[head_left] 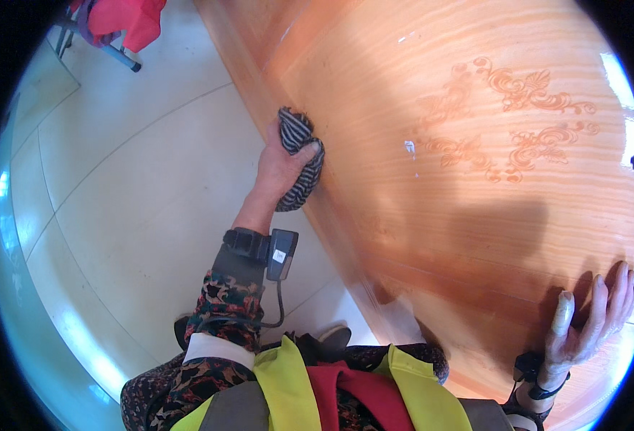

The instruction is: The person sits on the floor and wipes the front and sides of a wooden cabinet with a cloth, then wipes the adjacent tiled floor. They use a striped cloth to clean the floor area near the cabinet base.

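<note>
Left hand (279, 167) sits just left of centre frame, fingers curled tight around a bunched striped cloth (299, 159), dark and pale bands, pressing it against the near edge of the orange wooden table (475, 93). The thumb is tucked out of sight behind the cloth, and the folds bury most of the fingertips, so exactly how they pinch is hard to call. The forearm runs up from the lower middle, wrist straight, a black strap with a small grey device (282, 253) and a cable trailing down the patterned sleeve (223, 302).

Over at lower right, the right hand (589, 323) lies flat on the tabletop, fingers spread and pointing up the frame, palm down on the wood. Its wrist is cut off by the bottom rim, a dark band just showing.

Carved scrollwork (511, 122) marks the tabletop at upper right. The table's far right edge melts into glare. Pale floor tiles (116, 179) fill the left; red fabric (126, 20) pokes in at upper left, cropped.
</note>
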Available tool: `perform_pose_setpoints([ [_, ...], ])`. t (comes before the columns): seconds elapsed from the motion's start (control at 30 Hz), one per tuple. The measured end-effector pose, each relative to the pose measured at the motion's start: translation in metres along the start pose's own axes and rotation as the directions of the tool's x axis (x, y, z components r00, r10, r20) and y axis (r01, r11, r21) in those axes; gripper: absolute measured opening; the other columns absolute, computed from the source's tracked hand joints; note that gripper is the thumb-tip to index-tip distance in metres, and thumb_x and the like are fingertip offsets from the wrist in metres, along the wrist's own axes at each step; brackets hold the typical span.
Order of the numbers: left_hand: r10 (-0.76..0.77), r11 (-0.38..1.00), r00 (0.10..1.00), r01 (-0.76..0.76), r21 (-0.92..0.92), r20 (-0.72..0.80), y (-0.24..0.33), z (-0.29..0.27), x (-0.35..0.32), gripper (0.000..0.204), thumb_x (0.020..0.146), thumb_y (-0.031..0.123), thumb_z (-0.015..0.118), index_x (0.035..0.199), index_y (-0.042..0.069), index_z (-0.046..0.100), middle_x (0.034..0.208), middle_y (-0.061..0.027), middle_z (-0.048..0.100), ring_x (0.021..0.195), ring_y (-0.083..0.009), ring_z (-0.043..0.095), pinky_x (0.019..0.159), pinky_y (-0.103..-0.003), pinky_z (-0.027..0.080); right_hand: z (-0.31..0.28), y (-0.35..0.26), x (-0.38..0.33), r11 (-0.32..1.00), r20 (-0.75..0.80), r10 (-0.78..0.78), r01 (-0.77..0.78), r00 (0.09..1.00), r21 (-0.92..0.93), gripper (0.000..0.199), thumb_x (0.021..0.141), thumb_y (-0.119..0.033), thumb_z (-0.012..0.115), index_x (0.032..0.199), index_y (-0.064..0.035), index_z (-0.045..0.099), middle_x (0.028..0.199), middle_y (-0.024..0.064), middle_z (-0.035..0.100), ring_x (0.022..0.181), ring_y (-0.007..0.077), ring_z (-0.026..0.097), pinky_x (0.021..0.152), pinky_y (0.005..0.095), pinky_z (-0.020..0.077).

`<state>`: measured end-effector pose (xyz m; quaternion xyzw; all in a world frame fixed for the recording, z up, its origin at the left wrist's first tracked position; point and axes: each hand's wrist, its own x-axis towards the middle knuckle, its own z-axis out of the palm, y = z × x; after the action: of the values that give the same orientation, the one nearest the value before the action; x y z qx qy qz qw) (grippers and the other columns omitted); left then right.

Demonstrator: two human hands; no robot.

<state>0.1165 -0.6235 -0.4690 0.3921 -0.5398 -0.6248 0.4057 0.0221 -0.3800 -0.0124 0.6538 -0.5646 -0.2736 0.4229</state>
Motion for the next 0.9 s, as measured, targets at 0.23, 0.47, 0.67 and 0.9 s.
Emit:
perform_pose_setpoints([
  [0.23,-0.081,0.997,0.996,0.081,0.007,-0.041,-0.011,-0.003,0.0,0.077,0.08,0.028,0.076,0.141,0.007,0.034,0.117,-0.0198,0.063,0.11,-0.0334,0.062,0.093,-0.039,0.048,-0.002,0.008,-0.004,1.0,0.043,-0.003,0.004,0.999,-0.024,0.036,0.092,-0.027,0.062,0.117,-0.0011,0.058,0.135,0.0287,0.05,0.126,0.0487,0.044,0.105,0.059,0.0321],
  [0.47,-0.179,0.951,0.984,0.169,-0.26,-0.015,-0.009,0.008,0.0,0.08,0.078,0.031,0.08,0.136,0.0,0.036,0.115,-0.0151,0.062,0.104,-0.0254,0.062,0.091,-0.037,0.049,-0.005,0.018,-0.008,0.991,0.052,-0.106,0.11,0.993,-0.08,0.041,0.092,-0.025,0.062,0.124,-0.0013,0.054,0.136,0.0297,0.049,0.125,0.0496,0.045,0.103,0.0596,0.0341],
  [0.67,-0.513,0.786,0.853,0.511,-0.347,0.096,0.009,0.021,-0.031,0.075,0.077,0.031,0.08,0.13,-0.004,0.04,0.118,-0.0175,0.059,0.106,-0.0247,0.06,0.09,-0.037,0.05,-0.005,0.018,-0.01,0.992,0.101,-0.08,0.09,0.992,-0.094,0.041,0.092,-0.024,0.061,0.126,-0.0019,0.053,0.136,0.0303,0.049,0.125,0.0499,0.045,0.102,0.0591,0.0358],
  [0.9,-0.484,0.737,0.875,0.427,-0.524,0.032,0.007,0.024,-0.018,0.049,0.078,0.028,0.079,0.11,-0.005,0.06,0.101,-0.0155,0.068,0.091,-0.0217,0.066,0.083,-0.034,0.053,-0.004,0.017,-0.007,0.99,0.089,-0.095,0.103,0.992,-0.095,0.038,0.093,-0.026,0.061,0.123,-0.0027,0.055,0.135,0.0298,0.049,0.125,0.0491,0.046,0.103,0.0587,0.0357],
])
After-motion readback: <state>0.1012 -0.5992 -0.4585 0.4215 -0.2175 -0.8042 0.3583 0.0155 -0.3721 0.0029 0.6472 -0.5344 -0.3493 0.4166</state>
